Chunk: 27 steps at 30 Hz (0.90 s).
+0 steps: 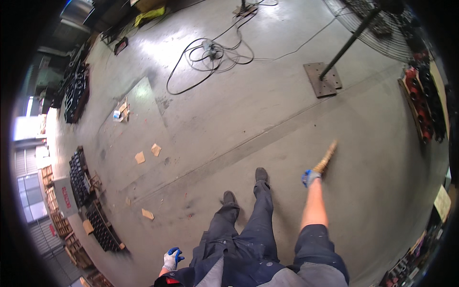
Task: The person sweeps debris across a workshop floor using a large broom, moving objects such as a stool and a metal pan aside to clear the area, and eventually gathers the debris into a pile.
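Observation:
My right hand (311,178), in a grey and blue work glove, reaches forward at the right. Its fingers are closed round one end of a long, tan, ridged object (328,156), which points away from me and is a little blurred. I cannot make out its kind. Low at the left, beside my hip, hangs my left hand (172,259) in a white and blue glove. Its fingers are loosely curled and apart, with nothing visible in them.
A large fan's steel base plate (319,86) stands ahead at the right. Coiled black cable (210,56) lies on the floor farther off. Cardboard scraps (139,157) are scattered at the left. Racks of dark parts (106,227) line the left side; red and black parts (420,107) sit at the right.

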Each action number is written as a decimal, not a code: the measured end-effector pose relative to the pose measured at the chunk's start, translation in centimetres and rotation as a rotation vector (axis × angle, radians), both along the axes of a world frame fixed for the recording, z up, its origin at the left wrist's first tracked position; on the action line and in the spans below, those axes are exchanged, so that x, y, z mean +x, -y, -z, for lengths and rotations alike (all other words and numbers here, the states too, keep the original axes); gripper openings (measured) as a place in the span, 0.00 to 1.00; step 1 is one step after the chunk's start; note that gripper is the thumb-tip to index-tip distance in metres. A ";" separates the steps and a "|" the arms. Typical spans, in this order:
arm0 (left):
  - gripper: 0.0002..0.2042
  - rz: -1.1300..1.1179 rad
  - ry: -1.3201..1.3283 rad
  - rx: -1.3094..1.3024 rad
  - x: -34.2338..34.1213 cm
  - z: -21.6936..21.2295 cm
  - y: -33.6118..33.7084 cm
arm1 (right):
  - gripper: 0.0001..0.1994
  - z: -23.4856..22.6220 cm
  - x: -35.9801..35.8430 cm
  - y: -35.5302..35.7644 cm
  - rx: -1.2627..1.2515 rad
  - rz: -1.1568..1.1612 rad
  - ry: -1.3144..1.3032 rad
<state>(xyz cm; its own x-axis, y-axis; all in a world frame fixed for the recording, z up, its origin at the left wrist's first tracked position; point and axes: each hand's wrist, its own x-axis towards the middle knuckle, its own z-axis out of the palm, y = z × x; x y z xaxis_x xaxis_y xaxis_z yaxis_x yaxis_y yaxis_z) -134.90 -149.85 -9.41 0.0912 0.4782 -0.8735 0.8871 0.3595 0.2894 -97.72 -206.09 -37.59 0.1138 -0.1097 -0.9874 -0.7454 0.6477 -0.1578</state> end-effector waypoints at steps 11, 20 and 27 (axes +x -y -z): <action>0.15 -0.084 0.159 -0.027 9.0 -0.5 3.9 | 0.24 -8.4 4.2 -23.4 0.098 -0.918 0.363; 0.10 -0.356 0.059 -0.089 9.0 3.2 0.4 | 0.27 -7.4 17.4 -24.2 -0.573 -0.934 0.339; 0.14 -0.314 0.166 -0.083 15.1 7.4 -11.4 | 0.05 -3.6 25.2 -36.5 -0.240 -1.001 0.005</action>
<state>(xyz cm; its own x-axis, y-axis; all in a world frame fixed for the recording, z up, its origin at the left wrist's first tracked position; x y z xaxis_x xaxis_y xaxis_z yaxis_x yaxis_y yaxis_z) -119.82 -138.46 -16.80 0.0948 0.4332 -0.8963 0.6731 0.6355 0.3783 -72.49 -169.56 -33.96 0.2658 -0.1565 -0.9513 -0.9252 -0.3188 -0.2060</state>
